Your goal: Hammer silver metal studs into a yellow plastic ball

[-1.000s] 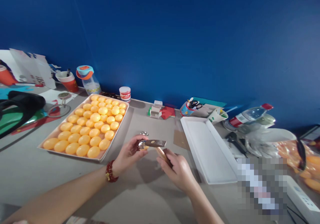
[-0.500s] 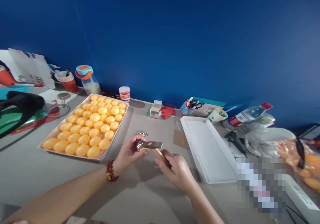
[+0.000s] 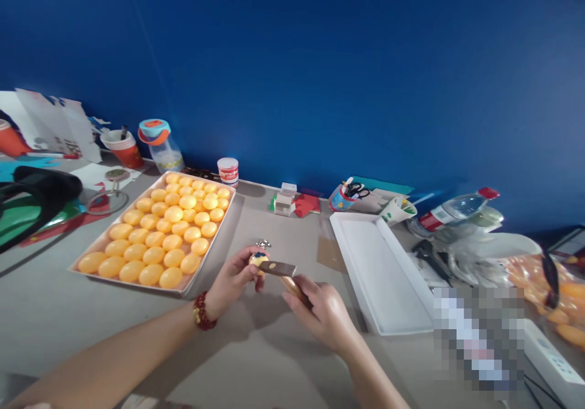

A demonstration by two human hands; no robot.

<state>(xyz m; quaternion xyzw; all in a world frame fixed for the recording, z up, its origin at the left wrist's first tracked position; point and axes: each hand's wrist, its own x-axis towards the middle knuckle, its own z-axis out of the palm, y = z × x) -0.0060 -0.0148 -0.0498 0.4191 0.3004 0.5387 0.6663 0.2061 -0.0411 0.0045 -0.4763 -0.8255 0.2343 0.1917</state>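
Note:
My left hand pinches a small shiny ball, yellowish with a dark blue patch on top; I cannot tell whether the colours are reflections. A hammer has its dark metal head against or just beside the ball. My right hand is wrapped around its wooden handle. Just beyond my left hand, a cluster of small silvery pieces lies on the table. To the left is a shallow box of several rows of orange balls.
A long white tray lies right of my hands, with a plastic bottle, a clear bag and a power strip beyond. Along the blue wall stand a pen cup, small white boxes, a tub and a lidded jug.
The ball has turned in my left hand: its silvery side showed before, now a yellowish side with a dark blue patch. The hammer head has shifted slightly down.

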